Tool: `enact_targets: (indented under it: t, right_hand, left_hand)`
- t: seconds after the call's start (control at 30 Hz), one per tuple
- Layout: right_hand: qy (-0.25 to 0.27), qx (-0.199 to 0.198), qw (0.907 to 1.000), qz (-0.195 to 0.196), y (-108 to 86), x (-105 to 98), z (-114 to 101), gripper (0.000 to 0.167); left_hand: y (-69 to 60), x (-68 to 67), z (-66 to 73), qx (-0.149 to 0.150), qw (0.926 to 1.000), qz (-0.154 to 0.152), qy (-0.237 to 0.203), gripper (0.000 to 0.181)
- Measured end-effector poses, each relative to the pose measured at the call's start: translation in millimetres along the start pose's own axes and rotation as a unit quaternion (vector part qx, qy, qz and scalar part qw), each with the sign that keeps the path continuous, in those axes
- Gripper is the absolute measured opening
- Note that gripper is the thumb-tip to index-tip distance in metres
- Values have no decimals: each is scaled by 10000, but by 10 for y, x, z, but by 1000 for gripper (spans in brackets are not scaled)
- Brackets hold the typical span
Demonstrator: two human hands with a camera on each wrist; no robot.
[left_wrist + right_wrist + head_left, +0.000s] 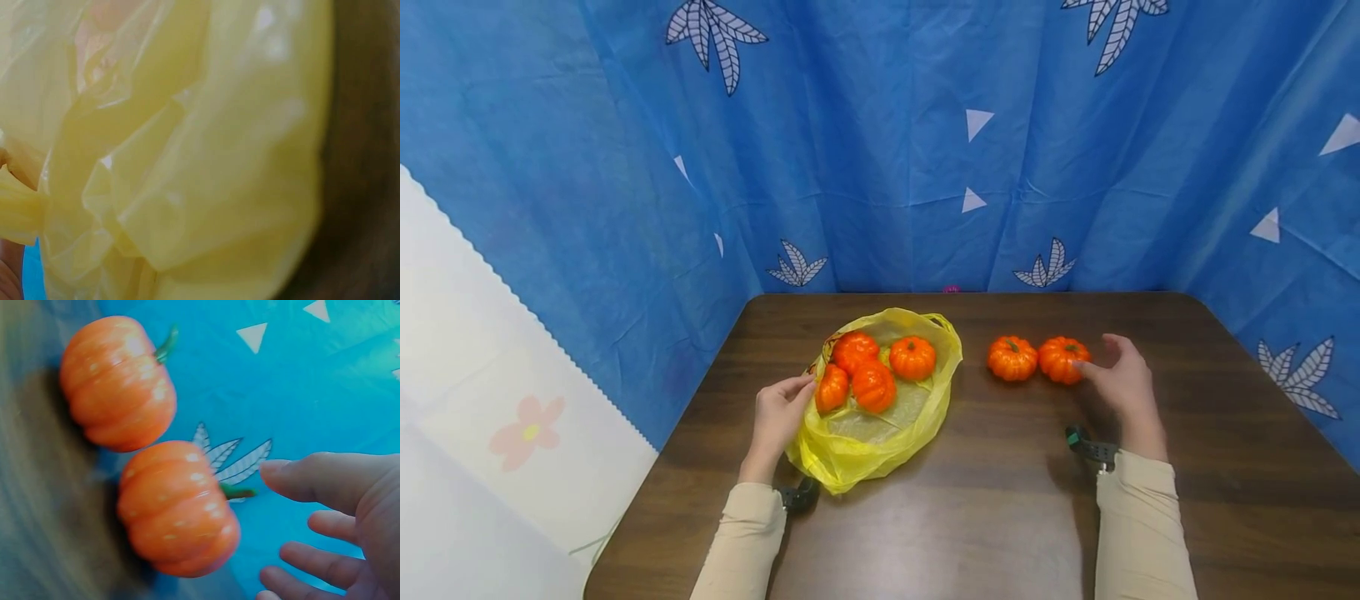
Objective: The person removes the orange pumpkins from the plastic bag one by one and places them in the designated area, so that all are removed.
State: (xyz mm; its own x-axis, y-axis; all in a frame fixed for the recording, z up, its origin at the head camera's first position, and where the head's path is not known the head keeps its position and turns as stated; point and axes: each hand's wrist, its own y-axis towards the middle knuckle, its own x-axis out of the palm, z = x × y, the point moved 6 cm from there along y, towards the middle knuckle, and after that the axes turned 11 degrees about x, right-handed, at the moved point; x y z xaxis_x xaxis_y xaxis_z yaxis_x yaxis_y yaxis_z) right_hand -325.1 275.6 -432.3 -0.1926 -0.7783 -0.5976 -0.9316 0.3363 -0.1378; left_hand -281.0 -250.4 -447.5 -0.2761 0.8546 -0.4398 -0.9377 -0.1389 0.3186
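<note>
A yellow plastic bag (917,433) lies on the table with its mouth spread wide, and several small orange pumpkins (874,386) sit inside it. My left hand (780,417) pinches the bag's left rim between thumb and fingers. Yellow film (206,187) fills most of the left wrist view and hides nearly all of that hand. Right of the bag, two more pumpkins stand side by side, a left one (1012,359) and a right one (1061,360). My right hand (1124,383) is beside the right one, thumb and fingers spread, holding nothing in the right wrist view.
The brown wooden table (985,517) has rounded back corners. A blue curtain (880,167) with leaf and triangle prints hangs behind it and along both sides. At the left hangs a white cloth (490,358) with a flower print.
</note>
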Motion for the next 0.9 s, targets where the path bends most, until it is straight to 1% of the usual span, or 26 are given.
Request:
enact_targets:
  t: [0.07,0.2,0.3,0.37,0.53,0.6,0.7,0.9]
  right_hand:
    - [26,-74,10000,-28,-35,-31,-59,77]
    - [12,-227,9996,-142,-104,-68,-189,77]
    - [-32,-297,9993,-217,-171,-66,-310,77]
    - [-50,-421,9988,-244,-221,-54,-407,76]
    - [-18,-809,9957,-460,-340,40,-638,74]
    - [-8,-893,9943,-586,-370,95,-700,74]
    - [-55,-944,9929,-726,-396,172,-762,75]
    - [-90,-1107,9899,-884,-424,280,-859,69]
  left_hand:
    - [-2,-3,1,-20,10000,-1,2,22]
    - [0,-7,14,34,10000,2,7,22]
    - [3,-11,23,76,10000,10,20,22]
    - [5,-10,28,112,9999,10,29,22]
    - [6,-9,39,196,9998,38,82,22]
    - [3,-10,37,187,9998,48,81,22]
    - [-1,-11,32,163,9998,57,46,22]
    - [4,-10,14,82,10000,25,7,23]
